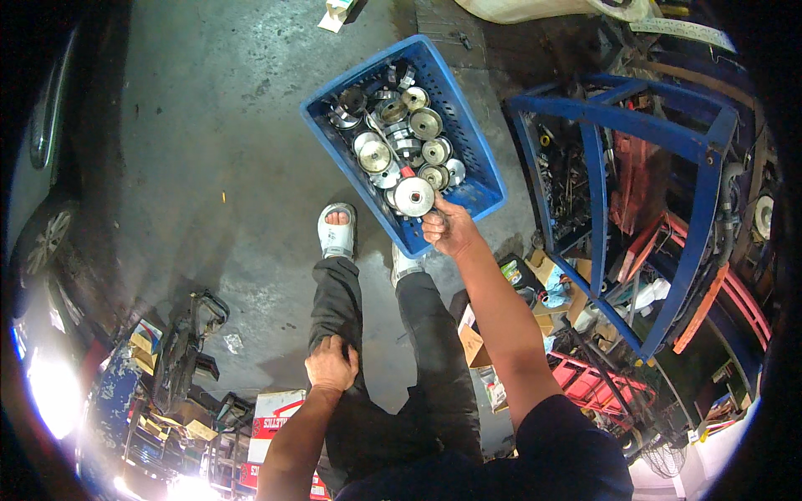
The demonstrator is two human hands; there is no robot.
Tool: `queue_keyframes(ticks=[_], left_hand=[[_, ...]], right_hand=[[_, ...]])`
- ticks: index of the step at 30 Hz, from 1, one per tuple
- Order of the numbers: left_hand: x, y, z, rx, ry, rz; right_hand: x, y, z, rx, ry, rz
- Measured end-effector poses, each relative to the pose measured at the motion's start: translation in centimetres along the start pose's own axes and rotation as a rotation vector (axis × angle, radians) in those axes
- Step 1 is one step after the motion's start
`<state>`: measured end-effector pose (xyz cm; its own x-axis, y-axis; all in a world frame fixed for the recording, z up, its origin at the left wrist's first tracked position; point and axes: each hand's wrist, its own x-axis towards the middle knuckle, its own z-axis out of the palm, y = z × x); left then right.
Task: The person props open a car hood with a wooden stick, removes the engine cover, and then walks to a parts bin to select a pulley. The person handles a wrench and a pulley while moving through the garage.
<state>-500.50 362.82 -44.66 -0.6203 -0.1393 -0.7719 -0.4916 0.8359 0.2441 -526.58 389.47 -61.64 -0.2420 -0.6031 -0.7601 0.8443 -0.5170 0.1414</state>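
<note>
My right hand (447,224) is closed on a round silver metal cup (413,196) with a centre hole, at the near end of a blue plastic crate (493,179). The crate holds several similar metal cups (426,123) of various sizes, jumbled together, and a long tool with a red part (405,171) lies among them, partly covered by the held cup. Down by my left knee, my left hand (330,367) rests on the dark trouser leg with loosely bent fingers and holds nothing. My feet, in pale sandals (336,238), are beside the crate's near end.
A blue metal frame (601,200) with red parts and clutter stands right of the crate. Cardboard boxes (474,341) lie beside my right leg. Dark metal items (180,351) are piled at lower left. A wheel (46,242) shows at far left, and concrete floor (200,142) surrounds the crate.
</note>
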Motion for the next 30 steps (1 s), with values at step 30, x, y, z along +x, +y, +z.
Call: queue_keyframes(ticks=[30], left_hand=[[0.7,-1.2,-0.6,-0.034,0.011,-0.007]], right_hand=[[13.0,2.5,-5.2,-1.890,0.729,-0.290]])
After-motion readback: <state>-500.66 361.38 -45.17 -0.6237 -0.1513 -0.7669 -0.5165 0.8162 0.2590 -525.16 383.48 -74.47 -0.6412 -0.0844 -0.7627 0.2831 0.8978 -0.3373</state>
